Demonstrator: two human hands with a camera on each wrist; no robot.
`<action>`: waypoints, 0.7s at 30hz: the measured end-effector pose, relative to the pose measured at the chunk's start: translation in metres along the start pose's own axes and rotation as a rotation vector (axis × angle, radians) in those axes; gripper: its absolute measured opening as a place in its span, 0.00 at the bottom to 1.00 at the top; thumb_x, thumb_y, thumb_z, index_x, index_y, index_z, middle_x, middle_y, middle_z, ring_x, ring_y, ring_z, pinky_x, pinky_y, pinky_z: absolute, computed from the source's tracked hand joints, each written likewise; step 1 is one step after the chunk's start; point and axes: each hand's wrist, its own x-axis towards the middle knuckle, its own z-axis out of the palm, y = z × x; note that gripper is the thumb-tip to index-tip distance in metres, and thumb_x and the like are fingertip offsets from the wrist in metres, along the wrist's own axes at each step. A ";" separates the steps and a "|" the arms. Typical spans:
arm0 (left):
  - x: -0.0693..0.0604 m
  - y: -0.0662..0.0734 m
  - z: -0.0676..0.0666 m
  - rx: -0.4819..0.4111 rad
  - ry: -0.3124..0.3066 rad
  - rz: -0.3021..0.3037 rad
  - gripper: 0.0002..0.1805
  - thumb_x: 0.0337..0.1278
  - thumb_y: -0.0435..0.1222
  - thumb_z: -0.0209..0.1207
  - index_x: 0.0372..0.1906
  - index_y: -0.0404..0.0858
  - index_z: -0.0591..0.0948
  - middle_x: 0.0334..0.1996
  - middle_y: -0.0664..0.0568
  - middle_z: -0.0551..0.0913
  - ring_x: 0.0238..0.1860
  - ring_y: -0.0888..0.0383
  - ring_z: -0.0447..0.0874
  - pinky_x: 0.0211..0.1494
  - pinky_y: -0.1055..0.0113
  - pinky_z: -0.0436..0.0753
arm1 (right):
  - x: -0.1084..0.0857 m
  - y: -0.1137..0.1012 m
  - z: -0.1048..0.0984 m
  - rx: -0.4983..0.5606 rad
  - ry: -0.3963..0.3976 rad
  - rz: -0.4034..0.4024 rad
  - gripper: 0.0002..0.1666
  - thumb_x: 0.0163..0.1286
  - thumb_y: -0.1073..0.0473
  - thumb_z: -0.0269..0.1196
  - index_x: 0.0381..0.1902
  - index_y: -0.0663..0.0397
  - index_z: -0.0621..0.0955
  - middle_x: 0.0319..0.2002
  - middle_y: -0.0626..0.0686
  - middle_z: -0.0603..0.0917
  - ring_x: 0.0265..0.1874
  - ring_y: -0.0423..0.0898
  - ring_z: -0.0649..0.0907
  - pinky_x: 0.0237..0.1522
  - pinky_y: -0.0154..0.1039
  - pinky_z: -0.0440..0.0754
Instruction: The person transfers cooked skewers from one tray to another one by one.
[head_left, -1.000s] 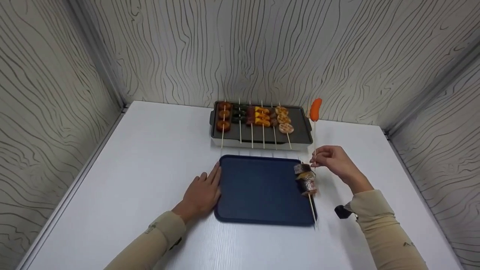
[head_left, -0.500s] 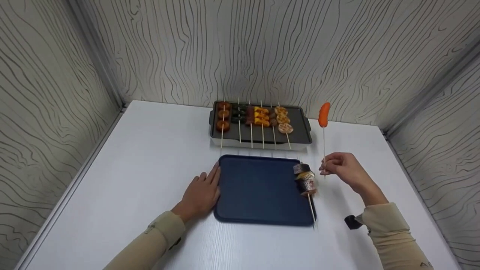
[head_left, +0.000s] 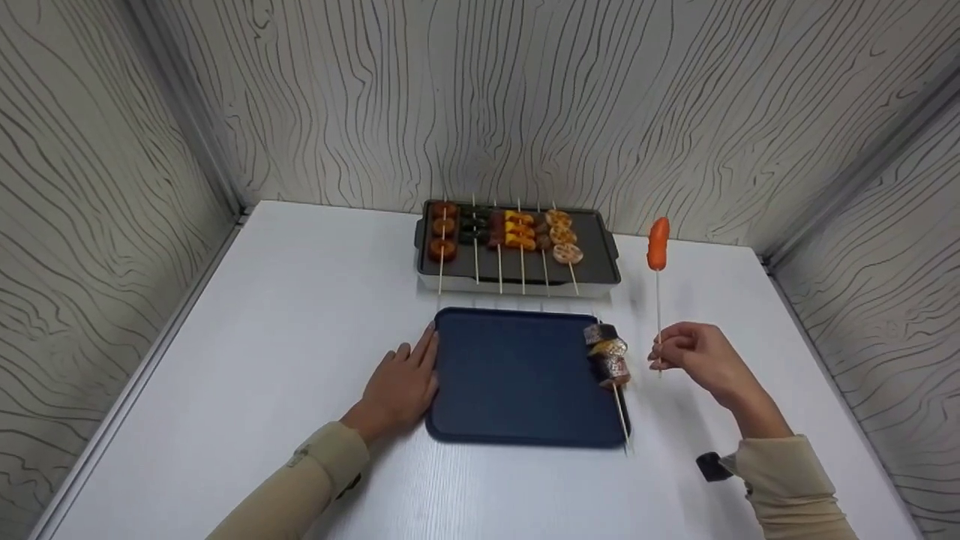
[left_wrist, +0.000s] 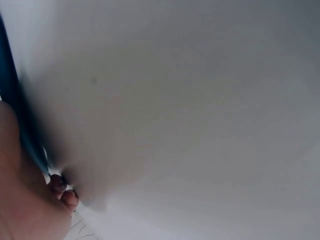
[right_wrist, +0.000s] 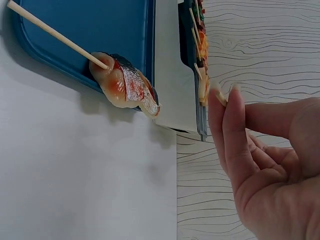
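A sausage skewer, orange-red and upright, is pinched near the bottom of its stick by my right hand, to the right of the blue tray. In the right wrist view the fingertips of the right hand meet on the stick's end; the sausage is out of that view. A fish skewer lies along the tray's right side, its stick crossing the rim. My left hand rests with extended fingers against the tray's left edge; the left wrist view shows part of the left hand beside the rim.
Behind the blue tray stands a dark grill plate on a light base, holding several skewers side by side, among them yellow pieces and lotus slices. Patterned walls enclose the white table at the back and both sides.
My right hand has moved right and nearer to me with the sausage skewer, away from the fish skewer and the grill. The left hand has stayed at the tray's edge.
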 end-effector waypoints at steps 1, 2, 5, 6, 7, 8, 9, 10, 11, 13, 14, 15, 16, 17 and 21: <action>0.000 0.000 0.000 -0.003 -0.003 -0.001 0.33 0.79 0.44 0.43 0.79 0.31 0.60 0.81 0.43 0.57 0.55 0.44 0.73 0.55 0.51 0.75 | -0.002 0.000 0.000 -0.001 0.000 0.001 0.13 0.74 0.70 0.54 0.51 0.77 0.75 0.40 0.63 0.87 0.36 0.46 0.89 0.43 0.39 0.87; 0.000 0.000 0.001 -0.005 -0.005 -0.002 0.33 0.79 0.44 0.43 0.79 0.31 0.59 0.81 0.43 0.56 0.56 0.43 0.73 0.55 0.51 0.75 | -0.004 0.000 0.001 -0.003 0.004 0.002 0.13 0.75 0.70 0.54 0.51 0.77 0.75 0.39 0.63 0.87 0.36 0.46 0.89 0.43 0.40 0.87; -0.001 -0.001 0.000 -0.008 -0.017 0.000 0.33 0.79 0.44 0.42 0.79 0.31 0.59 0.81 0.43 0.55 0.57 0.44 0.73 0.56 0.51 0.75 | -0.011 0.001 0.002 0.007 0.010 0.001 0.13 0.74 0.71 0.54 0.51 0.78 0.75 0.39 0.64 0.87 0.36 0.47 0.89 0.44 0.43 0.87; -0.001 -0.001 -0.001 -0.008 -0.019 0.001 0.33 0.79 0.44 0.42 0.79 0.31 0.59 0.81 0.43 0.56 0.57 0.44 0.73 0.56 0.51 0.75 | -0.013 0.001 0.003 0.012 0.012 -0.002 0.13 0.74 0.71 0.54 0.51 0.78 0.75 0.39 0.64 0.87 0.36 0.47 0.89 0.44 0.44 0.87; -0.001 -0.001 -0.002 -0.005 -0.026 0.000 0.33 0.80 0.44 0.42 0.79 0.31 0.59 0.81 0.43 0.55 0.58 0.44 0.72 0.56 0.51 0.75 | -0.015 0.002 0.004 0.015 0.013 -0.003 0.13 0.74 0.71 0.54 0.51 0.78 0.75 0.39 0.64 0.87 0.37 0.47 0.89 0.44 0.44 0.87; -0.001 -0.001 -0.003 -0.004 -0.029 -0.001 0.33 0.80 0.44 0.42 0.79 0.31 0.59 0.81 0.43 0.56 0.58 0.44 0.72 0.57 0.51 0.74 | -0.017 0.002 0.005 0.019 0.015 -0.004 0.13 0.75 0.71 0.54 0.51 0.79 0.75 0.39 0.65 0.87 0.37 0.47 0.89 0.44 0.44 0.87; -0.001 0.000 -0.003 -0.002 -0.033 -0.002 0.33 0.80 0.44 0.43 0.79 0.31 0.59 0.81 0.43 0.56 0.58 0.44 0.72 0.57 0.51 0.74 | -0.019 0.001 0.006 0.022 0.015 -0.004 0.13 0.75 0.71 0.54 0.52 0.79 0.75 0.40 0.65 0.87 0.37 0.48 0.89 0.44 0.44 0.87; -0.001 0.000 -0.004 0.000 -0.034 -0.003 0.33 0.80 0.44 0.43 0.79 0.30 0.59 0.81 0.43 0.56 0.58 0.45 0.72 0.57 0.51 0.74 | -0.021 0.001 0.008 0.025 0.016 -0.003 0.13 0.75 0.71 0.54 0.52 0.79 0.75 0.40 0.66 0.87 0.37 0.48 0.89 0.44 0.44 0.87; -0.001 0.000 -0.005 0.000 -0.036 -0.004 0.33 0.80 0.44 0.43 0.79 0.30 0.59 0.81 0.43 0.56 0.59 0.45 0.72 0.58 0.51 0.74 | -0.023 0.001 0.009 0.022 0.016 -0.002 0.14 0.75 0.71 0.54 0.52 0.79 0.75 0.40 0.66 0.87 0.37 0.48 0.89 0.44 0.44 0.87; -0.001 0.000 -0.006 0.004 -0.037 -0.006 0.33 0.80 0.44 0.42 0.79 0.30 0.59 0.81 0.43 0.56 0.58 0.45 0.72 0.58 0.51 0.74 | -0.027 0.000 0.012 0.017 0.012 0.000 0.14 0.75 0.70 0.55 0.52 0.78 0.75 0.40 0.65 0.87 0.37 0.48 0.89 0.43 0.43 0.87; -0.001 0.000 -0.005 0.005 -0.034 -0.005 0.33 0.80 0.44 0.43 0.79 0.30 0.59 0.81 0.43 0.56 0.58 0.45 0.72 0.58 0.51 0.74 | -0.029 -0.001 0.013 0.015 0.011 0.002 0.14 0.75 0.70 0.55 0.53 0.78 0.75 0.40 0.65 0.87 0.37 0.48 0.89 0.42 0.42 0.87; -0.001 0.000 -0.005 0.005 -0.030 -0.004 0.33 0.80 0.44 0.43 0.79 0.30 0.59 0.81 0.43 0.56 0.58 0.45 0.72 0.58 0.51 0.74 | -0.032 -0.001 0.014 0.010 0.009 0.004 0.14 0.75 0.70 0.55 0.53 0.78 0.75 0.39 0.64 0.87 0.36 0.48 0.89 0.42 0.41 0.87; -0.001 0.000 -0.005 0.005 -0.028 -0.003 0.33 0.80 0.44 0.43 0.79 0.30 0.59 0.81 0.43 0.56 0.58 0.45 0.72 0.58 0.51 0.74 | -0.034 -0.001 0.015 0.007 0.007 0.005 0.14 0.75 0.70 0.54 0.53 0.78 0.75 0.39 0.63 0.87 0.36 0.48 0.89 0.42 0.41 0.87; -0.001 0.000 -0.004 0.003 -0.029 -0.002 0.33 0.80 0.44 0.43 0.79 0.30 0.59 0.81 0.42 0.56 0.58 0.45 0.72 0.58 0.51 0.74 | -0.036 -0.002 0.017 0.006 0.004 0.007 0.14 0.75 0.70 0.54 0.53 0.78 0.75 0.39 0.63 0.87 0.36 0.48 0.89 0.41 0.40 0.87; 0.000 -0.001 -0.003 -0.006 -0.032 -0.006 0.33 0.79 0.44 0.43 0.79 0.30 0.59 0.81 0.43 0.56 0.57 0.45 0.72 0.58 0.51 0.74 | -0.045 -0.001 0.023 0.018 -0.023 0.016 0.15 0.73 0.71 0.54 0.53 0.78 0.75 0.38 0.62 0.87 0.35 0.49 0.89 0.41 0.42 0.87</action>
